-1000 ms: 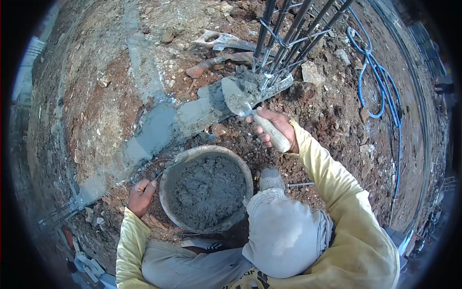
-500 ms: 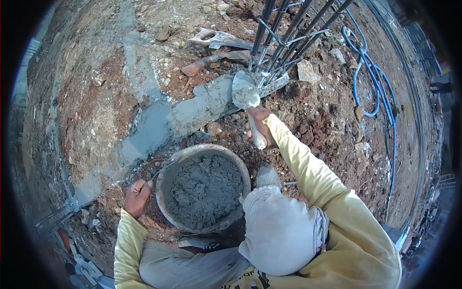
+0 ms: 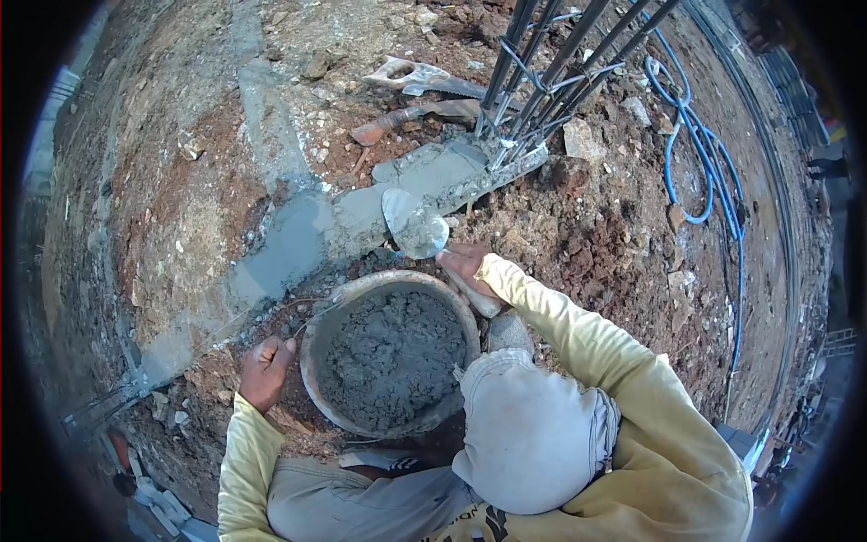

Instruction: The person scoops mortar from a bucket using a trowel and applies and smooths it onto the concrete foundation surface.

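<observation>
Blue hose [image 3: 709, 172] lies far right; upright bars [image 3: 555, 68] block the mortar strip's [image 3: 361, 208] far end. Right hand [image 3: 474, 271] grips the trowel [image 3: 414, 224] beyond the bucket [image 3: 390, 354]; left fingers [image 3: 287, 348] pinch its wire handle [image 3: 312, 312].

Rough wet mortar [image 3: 393, 357], glossy metal trowel [image 3: 414, 226]

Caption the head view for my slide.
Right hand holding a trowel near a bucket of mortar, left hand at its wire handle.
</observation>
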Available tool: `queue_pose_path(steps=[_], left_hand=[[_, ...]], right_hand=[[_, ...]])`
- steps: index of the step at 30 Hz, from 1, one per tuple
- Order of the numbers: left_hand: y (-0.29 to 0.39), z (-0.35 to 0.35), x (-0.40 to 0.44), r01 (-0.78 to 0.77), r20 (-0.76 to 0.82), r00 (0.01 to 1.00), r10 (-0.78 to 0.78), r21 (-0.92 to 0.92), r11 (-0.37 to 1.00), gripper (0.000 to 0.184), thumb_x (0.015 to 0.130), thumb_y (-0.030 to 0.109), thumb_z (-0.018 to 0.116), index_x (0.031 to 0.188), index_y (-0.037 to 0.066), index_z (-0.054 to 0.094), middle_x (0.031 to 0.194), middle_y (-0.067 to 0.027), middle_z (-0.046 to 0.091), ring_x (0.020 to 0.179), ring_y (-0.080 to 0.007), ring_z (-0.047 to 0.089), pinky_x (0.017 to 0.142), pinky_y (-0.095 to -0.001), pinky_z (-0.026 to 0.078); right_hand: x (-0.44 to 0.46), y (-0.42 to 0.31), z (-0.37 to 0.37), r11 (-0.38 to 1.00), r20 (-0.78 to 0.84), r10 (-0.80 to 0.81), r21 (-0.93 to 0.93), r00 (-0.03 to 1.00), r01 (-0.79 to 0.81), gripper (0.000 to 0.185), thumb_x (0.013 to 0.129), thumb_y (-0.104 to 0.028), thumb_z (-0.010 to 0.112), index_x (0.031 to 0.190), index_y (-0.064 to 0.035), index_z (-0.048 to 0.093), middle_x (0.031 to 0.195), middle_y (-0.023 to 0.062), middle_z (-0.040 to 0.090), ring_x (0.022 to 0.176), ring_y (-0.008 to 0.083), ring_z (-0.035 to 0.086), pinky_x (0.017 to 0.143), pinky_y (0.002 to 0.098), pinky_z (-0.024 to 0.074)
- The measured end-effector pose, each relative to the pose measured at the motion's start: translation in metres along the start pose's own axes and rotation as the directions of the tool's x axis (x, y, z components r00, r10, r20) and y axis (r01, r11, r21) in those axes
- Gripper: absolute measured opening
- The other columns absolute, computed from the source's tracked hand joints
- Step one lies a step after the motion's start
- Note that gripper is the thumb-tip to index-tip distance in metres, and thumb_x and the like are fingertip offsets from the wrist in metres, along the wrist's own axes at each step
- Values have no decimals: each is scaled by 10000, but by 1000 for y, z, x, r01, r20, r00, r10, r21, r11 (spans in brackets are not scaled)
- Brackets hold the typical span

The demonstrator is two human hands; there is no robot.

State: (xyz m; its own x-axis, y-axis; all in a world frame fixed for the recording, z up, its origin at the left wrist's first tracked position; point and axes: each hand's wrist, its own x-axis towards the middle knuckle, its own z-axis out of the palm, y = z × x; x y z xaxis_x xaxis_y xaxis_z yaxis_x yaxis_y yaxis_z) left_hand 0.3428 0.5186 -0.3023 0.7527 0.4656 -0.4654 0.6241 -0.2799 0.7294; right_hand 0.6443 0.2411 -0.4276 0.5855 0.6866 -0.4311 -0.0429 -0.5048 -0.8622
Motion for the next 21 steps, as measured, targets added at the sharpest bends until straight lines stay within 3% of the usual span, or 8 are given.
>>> queue_pose_path(steps=[2, 4, 8, 10, 11, 14, 17, 21], left_hand=[[1, 1, -1, 6, -10, 1000, -6, 7, 1000, 379, 970, 230, 606, 683, 56, 429, 657, 43, 350, 651, -75, 330, 590, -285, 324], [5, 1, -1, 19, -9, 1000, -19, -11, 1000, 383, 972, 236, 605, 685, 60, 421, 658, 44, 345, 654, -74, 326, 590, -282, 321], [10, 2, -4, 38, -7, 999, -38, 0, 999, 396, 978, 251, 598, 688, 71, 399, 658, 49, 326, 649, -75, 316, 584, -282, 311], [13, 1, -3, 37, 5, 999, -38, 14, 999, 402, 981, 260, 595, 688, 78, 388, 659, 53, 319, 645, -76, 312, 580, -283, 306], [14, 0, -3, 41, 8, 999, -41, 21, 999, 406, 982, 265, 593, 688, 81, 383, 659, 55, 316, 643, -76, 310, 579, -284, 303], [16, -1, -1, 44, 41, 998, -44, -5, 999, 406, 984, 269, 585, 685, 78, 388, 655, 51, 311, 638, -79, 308, 576, -291, 299], [11, 1, 1, 44, 31, 999, -45, 24, 999, 388, 977, 262, 576, 687, 62, 411, 639, 22, 320, 625, -97, 316, 580, -308, 315], [12, -2, -1, 32, 9, 999, -34, 150, 988, 377, 965, 267, 574, 699, 40, 434, 635, -28, 347, 627, -130, 358, 591, -329, 339]], right_hand=[[0, -15, 2, 988, 4, -74, -133, 997, 74, 531, 987, -445, 496, 1321, -33, 529, 748, 123, 585, 569, 208, 603, 493, 369, 499], [-16, -61, -12, 952, 85, 226, 194, 970, -239, 530, 987, -434, 499, 1328, -28, 522, 736, 122, 577, 557, 207, 593, 487, 362, 494], [22, -50, -39, 820, -137, 320, 536, 937, -202, 433, 992, -391, 488, 1161, 7, 506, 684, 83, 519, 497, 186, 518, 451, 352, 464], [31, -34, -47, 843, -109, 252, 513, 962, -163, 447, 996, -407, 472, 1181, 1, 485, 701, 86, 525, 487, 184, 514, 447, 345, 457], [21, -54, -46, 844, -101, 331, 475, 938, -247, 443, 1004, -411, 453, 1172, -3, 485, 728, 80, 537, 471, 186, 516, 439, 339, 449], [5, -54, -39, 821, 155, 365, 412, 918, -396, 451, 1009, -397, 453, 1225, -3, 499, 731, 81, 541, 475, 177, 521, 436, 338, 442], [-14, -72, -37, 868, 264, 390, 215, 882, -448, 411, 994, -393, 491, 1183, -36, 564, 696, 58, 554, 470, 174, 537, 444, 324, 447], [-8, -90, -42, 973, 219, 224, -110, 949, -205, 483, 980, -424, 511, 1237, -18, 559, 772, 118, 627, 546, 218, 626, 530, 364, 521]])
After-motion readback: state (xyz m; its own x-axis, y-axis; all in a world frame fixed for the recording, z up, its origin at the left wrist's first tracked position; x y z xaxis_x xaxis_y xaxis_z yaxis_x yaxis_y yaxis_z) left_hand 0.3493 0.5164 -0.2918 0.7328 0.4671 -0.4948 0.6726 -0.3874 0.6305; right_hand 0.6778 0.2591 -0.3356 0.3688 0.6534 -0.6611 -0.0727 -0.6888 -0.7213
